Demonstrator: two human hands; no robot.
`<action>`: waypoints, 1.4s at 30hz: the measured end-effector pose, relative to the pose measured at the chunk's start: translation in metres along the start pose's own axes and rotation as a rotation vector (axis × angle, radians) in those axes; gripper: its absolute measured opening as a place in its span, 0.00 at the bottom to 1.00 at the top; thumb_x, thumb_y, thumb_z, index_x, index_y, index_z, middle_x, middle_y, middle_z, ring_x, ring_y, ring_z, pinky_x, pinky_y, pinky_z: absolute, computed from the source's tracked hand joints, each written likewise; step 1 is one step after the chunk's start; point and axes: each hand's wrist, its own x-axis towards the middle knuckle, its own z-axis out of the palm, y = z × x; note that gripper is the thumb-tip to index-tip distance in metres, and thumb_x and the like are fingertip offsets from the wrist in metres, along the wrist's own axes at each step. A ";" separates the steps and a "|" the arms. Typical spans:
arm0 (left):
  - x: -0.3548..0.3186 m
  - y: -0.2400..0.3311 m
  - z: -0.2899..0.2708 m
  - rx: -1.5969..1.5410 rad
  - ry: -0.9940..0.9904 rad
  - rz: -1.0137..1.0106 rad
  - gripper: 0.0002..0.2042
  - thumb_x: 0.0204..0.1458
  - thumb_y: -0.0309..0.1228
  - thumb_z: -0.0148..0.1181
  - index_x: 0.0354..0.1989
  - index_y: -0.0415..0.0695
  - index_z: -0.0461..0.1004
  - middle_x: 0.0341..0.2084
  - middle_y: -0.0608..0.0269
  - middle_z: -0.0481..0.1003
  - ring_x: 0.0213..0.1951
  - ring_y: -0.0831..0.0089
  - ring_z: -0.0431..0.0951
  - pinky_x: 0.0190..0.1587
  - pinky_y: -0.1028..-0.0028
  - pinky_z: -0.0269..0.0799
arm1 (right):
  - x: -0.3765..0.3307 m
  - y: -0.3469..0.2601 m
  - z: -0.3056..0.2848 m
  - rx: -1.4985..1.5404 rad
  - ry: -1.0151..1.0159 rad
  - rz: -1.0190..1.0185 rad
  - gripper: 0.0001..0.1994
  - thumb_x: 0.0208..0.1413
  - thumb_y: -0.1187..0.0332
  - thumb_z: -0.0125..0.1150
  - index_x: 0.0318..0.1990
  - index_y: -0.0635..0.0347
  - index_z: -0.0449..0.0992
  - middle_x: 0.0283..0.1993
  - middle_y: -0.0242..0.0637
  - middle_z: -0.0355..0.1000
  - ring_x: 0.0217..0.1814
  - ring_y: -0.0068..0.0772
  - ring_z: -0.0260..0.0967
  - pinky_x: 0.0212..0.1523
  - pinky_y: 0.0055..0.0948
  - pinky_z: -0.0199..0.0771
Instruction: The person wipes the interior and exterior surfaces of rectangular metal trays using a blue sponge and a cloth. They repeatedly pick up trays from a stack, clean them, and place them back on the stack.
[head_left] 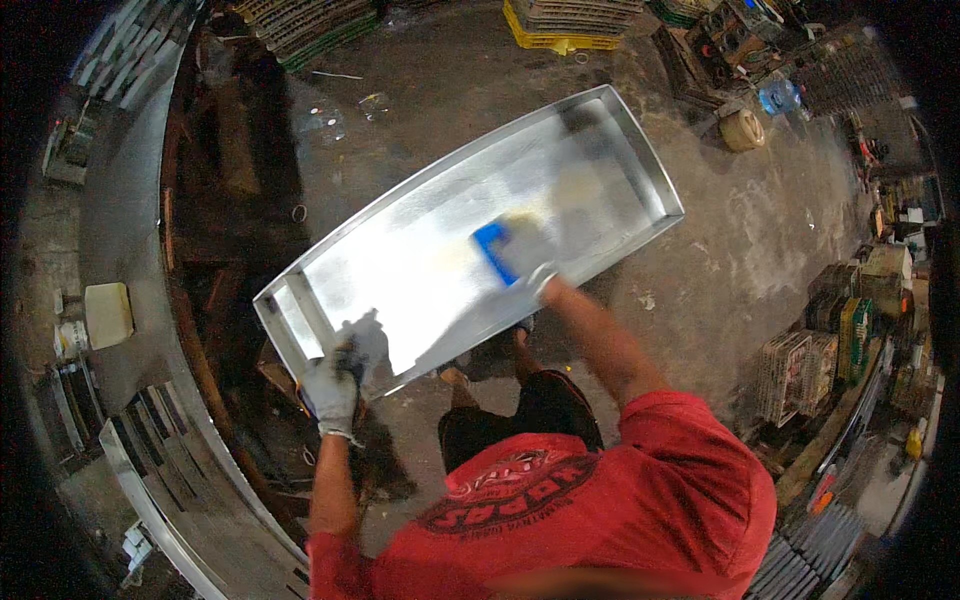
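A long, shallow metal tray (400, 250) with raised sides lies at a slant in front of me, its inside shining brightly. My left hand (335, 392), in a grey-white work glove with dark fingertips, grips the tray's near left corner. My right hand (528, 256), gloved too and smeared by motion, is over the middle of the tray. Beneath and beside its fingers shows a flat blue object (490, 240), pressed against the tray's floor; its exact kind is too blurred to tell. A yellowish smear surrounds it on the metal.
A metal-topped bench (125, 250) runs along the left, with a pale yellow container (108, 315) on it. Stacked crates (570, 20) stand at the far side. A tan bucket (741, 130) and a blue water bottle (780, 97) are at far right; wire cages (795, 370) stand at right.
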 end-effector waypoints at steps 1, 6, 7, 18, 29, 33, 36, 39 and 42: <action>-0.002 -0.020 0.002 -0.267 0.147 -0.272 0.16 0.49 0.26 0.62 0.47 0.45 0.86 0.37 0.46 0.84 0.44 0.52 0.84 0.47 0.54 0.79 | -0.024 -0.045 0.019 0.194 -0.338 0.003 0.20 0.58 0.50 0.64 0.42 0.60 0.84 0.37 0.52 0.82 0.38 0.56 0.80 0.41 0.50 0.79; 0.026 -0.090 0.050 -0.276 0.076 -0.296 0.23 0.51 0.24 0.59 0.59 0.37 0.78 0.44 0.36 0.83 0.46 0.44 0.84 0.52 0.54 0.78 | -0.096 -0.204 0.053 0.061 -0.607 -0.262 0.22 0.56 0.46 0.61 0.45 0.53 0.86 0.40 0.47 0.83 0.43 0.50 0.82 0.47 0.48 0.82; 0.027 -0.098 0.054 -0.253 0.047 -0.245 0.27 0.49 0.25 0.61 0.61 0.35 0.75 0.48 0.35 0.81 0.51 0.44 0.83 0.54 0.57 0.77 | -0.095 -0.204 0.039 0.109 -0.616 -0.199 0.22 0.55 0.47 0.62 0.46 0.53 0.86 0.40 0.46 0.83 0.45 0.50 0.82 0.48 0.50 0.81; 0.121 -0.089 0.047 -0.788 0.028 -0.143 0.34 0.66 0.37 0.57 0.74 0.28 0.53 0.66 0.37 0.66 0.61 0.46 0.72 0.63 0.57 0.71 | 0.070 0.227 -0.160 -0.513 0.006 0.498 0.15 0.65 0.60 0.58 0.48 0.60 0.85 0.50 0.52 0.82 0.55 0.45 0.82 0.53 0.42 0.81; 0.132 -0.122 0.061 -0.793 -0.050 -0.176 0.36 0.65 0.44 0.59 0.71 0.30 0.56 0.62 0.40 0.69 0.55 0.51 0.74 0.56 0.60 0.75 | -0.016 0.141 -0.071 0.271 -0.221 0.320 0.14 0.55 0.65 0.69 0.49 0.54 0.85 0.41 0.38 0.83 0.42 0.36 0.79 0.46 0.38 0.80; 0.132 -0.105 0.061 -1.007 -0.132 -0.293 0.45 0.60 0.50 0.62 0.78 0.41 0.47 0.64 0.43 0.67 0.55 0.51 0.75 0.53 0.52 0.79 | -0.082 -0.037 0.089 0.218 -0.289 0.137 0.14 0.55 0.63 0.66 0.47 0.56 0.85 0.41 0.42 0.83 0.43 0.43 0.80 0.47 0.42 0.80; 0.135 -0.106 0.068 -1.348 -0.276 -0.449 0.35 0.53 0.41 0.61 0.68 0.39 0.61 0.56 0.50 0.71 0.52 0.56 0.76 0.51 0.53 0.78 | -0.132 -0.176 0.167 0.255 -0.360 0.007 0.15 0.54 0.61 0.64 0.46 0.57 0.84 0.41 0.45 0.83 0.44 0.49 0.80 0.47 0.44 0.80; 0.142 -0.109 0.061 -1.661 -0.689 -0.248 0.25 0.49 0.40 0.59 0.55 0.39 0.70 0.46 0.53 0.73 0.47 0.57 0.75 0.47 0.57 0.76 | -0.148 -0.240 0.174 0.333 -0.385 -0.041 0.16 0.53 0.59 0.61 0.44 0.58 0.84 0.42 0.48 0.83 0.45 0.54 0.81 0.48 0.47 0.80; 0.132 -0.091 0.038 -1.591 -0.450 -0.208 0.22 0.50 0.41 0.59 0.48 0.35 0.75 0.45 0.51 0.74 0.45 0.56 0.76 0.47 0.59 0.75 | -0.117 -0.189 0.111 0.395 -0.513 -0.190 0.22 0.57 0.50 0.62 0.51 0.54 0.84 0.48 0.39 0.83 0.48 0.44 0.81 0.51 0.47 0.80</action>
